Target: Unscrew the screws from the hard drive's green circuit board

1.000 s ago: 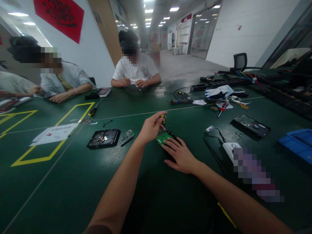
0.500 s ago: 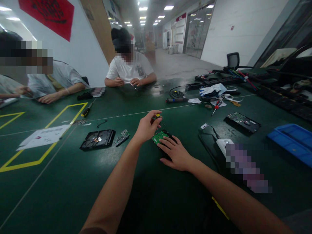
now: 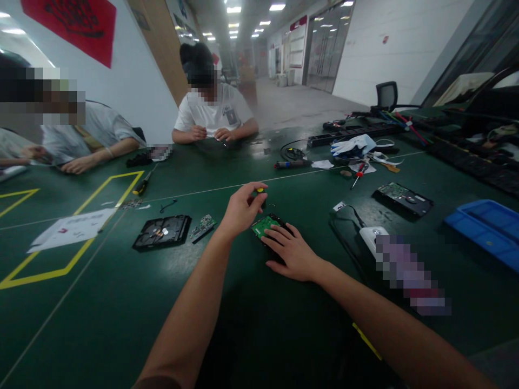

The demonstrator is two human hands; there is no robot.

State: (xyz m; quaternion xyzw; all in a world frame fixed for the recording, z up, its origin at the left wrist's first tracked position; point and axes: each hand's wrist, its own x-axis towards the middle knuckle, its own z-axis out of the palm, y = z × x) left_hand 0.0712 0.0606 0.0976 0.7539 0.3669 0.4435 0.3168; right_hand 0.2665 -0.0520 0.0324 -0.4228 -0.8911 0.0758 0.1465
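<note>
1. Your left hand is closed around a yellow-topped screwdriver, gripped upright between thumb and fingers. Its tip is hidden, so you cannot tell whether it touches anything.
2. Your right hand is open, palm down, its fingers spread over a hard drive, covering the near right part of it.
3. That hard drive lies on the green table in front of you, green circuit board up, with its far left portion showing between your hands.
4. Just beyond the drive, you have a few tiny pieces on the tabletop, too small to identify.
5. To the left of your left forearm sits a loose circuit board, with a second hard drive just beside it.
6. Farther left, you have a white paper sheet lying across a yellow tape outline, and a black-and-yellow screwdriver near the outline's far corner.
7. On your right lie a white device with a dark cable, partly blurred out, a third hard drive and a blue plastic tray.
8. Beyond those, you see a red-handled screwdriver near a white-and-blue glove.
9. Across the table from you, a co-worker in a white T-shirt sits with both hands near the tabletop.
</note>
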